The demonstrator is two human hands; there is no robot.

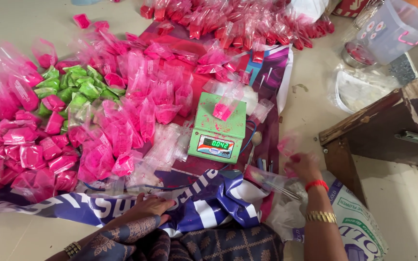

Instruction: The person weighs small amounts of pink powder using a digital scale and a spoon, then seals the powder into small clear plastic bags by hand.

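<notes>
Gripping blurred pink pouch (pixel 288 145), right hand (pixel 304 166)

A floor-level packing workplace, seemingly home-based. Heaps of small pink powder packets (pixel 122 125) and green packets (pixel 73 84) surround a green digital scale (pixel 217 128) on a spread banner (pixel 189 198). A worn wooden bench (pixel 383 130) stands beside.

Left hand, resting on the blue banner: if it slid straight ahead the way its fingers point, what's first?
Probably the clear empty packets just beyond the left hand, before the green scale; depth is unclear.
</notes>
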